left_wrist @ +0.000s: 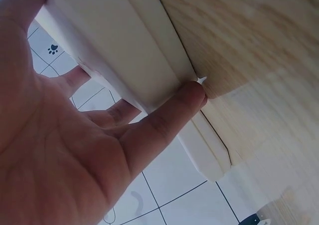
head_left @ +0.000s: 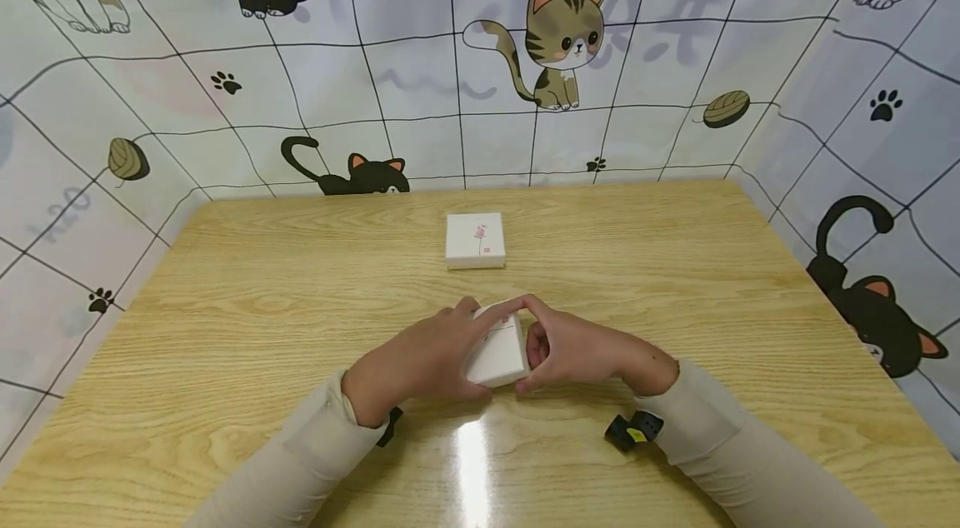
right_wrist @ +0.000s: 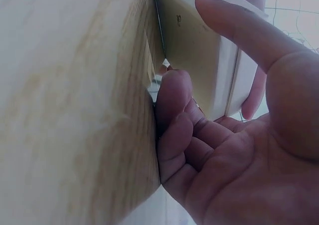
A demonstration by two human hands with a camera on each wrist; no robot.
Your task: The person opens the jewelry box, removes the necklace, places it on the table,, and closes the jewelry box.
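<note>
A small white box (head_left: 498, 362) with a printed flower on its lid sits between both hands near the middle of the table. My left hand (head_left: 427, 355) grips its left side, thumb along the near edge and fingers round the far side. In the left wrist view, the thumb (left_wrist: 164, 122) presses on the box wall (left_wrist: 114, 40) down by the tabletop. From the right, my right hand (head_left: 581, 347) spans the box, index finger at the far top edge and thumb at the near corner. Its other fingers (right_wrist: 174, 93) curl in beside the box, against the table.
A second white box (head_left: 475, 241) with a pink flower on its lid lies farther back on the wooden table (head_left: 300, 278). Cat-patterned cloth (head_left: 420, 78) stands behind the table and along both sides. A small black device (head_left: 633, 430) is at the right wrist.
</note>
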